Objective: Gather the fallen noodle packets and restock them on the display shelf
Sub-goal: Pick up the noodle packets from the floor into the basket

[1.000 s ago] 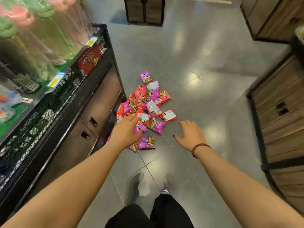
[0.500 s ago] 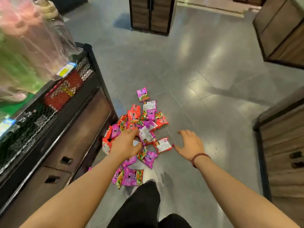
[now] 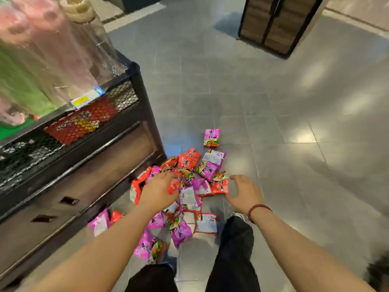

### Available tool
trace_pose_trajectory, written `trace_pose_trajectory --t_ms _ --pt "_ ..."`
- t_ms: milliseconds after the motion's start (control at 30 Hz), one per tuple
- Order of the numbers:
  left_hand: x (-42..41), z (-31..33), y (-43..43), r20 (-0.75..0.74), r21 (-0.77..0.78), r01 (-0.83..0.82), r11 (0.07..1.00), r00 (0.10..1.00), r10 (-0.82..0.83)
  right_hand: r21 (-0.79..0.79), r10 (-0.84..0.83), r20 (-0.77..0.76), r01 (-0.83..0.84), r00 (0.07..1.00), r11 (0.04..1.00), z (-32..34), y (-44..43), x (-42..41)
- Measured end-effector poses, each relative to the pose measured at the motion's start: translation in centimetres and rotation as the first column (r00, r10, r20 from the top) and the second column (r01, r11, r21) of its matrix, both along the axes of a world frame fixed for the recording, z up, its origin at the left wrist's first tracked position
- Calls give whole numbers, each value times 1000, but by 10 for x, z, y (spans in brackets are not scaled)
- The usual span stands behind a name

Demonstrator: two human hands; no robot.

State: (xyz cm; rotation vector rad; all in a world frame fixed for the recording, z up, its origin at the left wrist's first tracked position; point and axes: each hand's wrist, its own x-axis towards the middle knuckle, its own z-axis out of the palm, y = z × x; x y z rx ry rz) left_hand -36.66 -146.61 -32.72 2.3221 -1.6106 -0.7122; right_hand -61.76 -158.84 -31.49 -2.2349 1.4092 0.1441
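Several red and purple noodle packets (image 3: 189,163) lie in a heap on the grey tiled floor beside the display shelf (image 3: 88,148). One purple packet (image 3: 211,137) lies apart at the far side. My left hand (image 3: 156,191) hovers over the left part of the heap, fingers relaxed, holding nothing that I can see. My right hand (image 3: 244,191) is spread at the heap's right edge, fingers loosely curved next to a red packet (image 3: 220,185). More purple packets (image 3: 181,230) lie near my legs.
The dark shelf unit has a mesh front holding red packets (image 3: 82,121) and drawers (image 3: 69,200) below. Tall wrapped goods (image 3: 48,60) stand on its top. A wooden cabinet (image 3: 275,24) stands at the far end of the aisle. My legs (image 3: 233,256) are under the arms.
I have come closer and lower to the heap. Both hands now reach down onto it, the right hand moving in from the bare floor to the packets' right edge.
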Motion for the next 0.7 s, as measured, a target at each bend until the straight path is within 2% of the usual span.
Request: trace_pose_trajectory --t_ms 133,267,533,600,700 --pt "-29 -27 -26 -51 47 -259 965 964 261 72 244 -24 -242 969 968 -20 -87 4" --pt "-58 -34 -42 -140 119 -484 867 856 497 122 367 -24 -361 930 924 -33 -145 20" --pt "-61 -63 -50 -127 174 -622 763 755 644 190 468 16 -463 883 866 -61 -184 59" --pt "-56 -80 -51 -121 190 -645 741 733 669 214 490 25 -484 871 849 -80 -186 72" --pt "-54 -124 -52 -138 224 -712 666 653 745 274 520 26 -506 854 818 -127 -193 95"
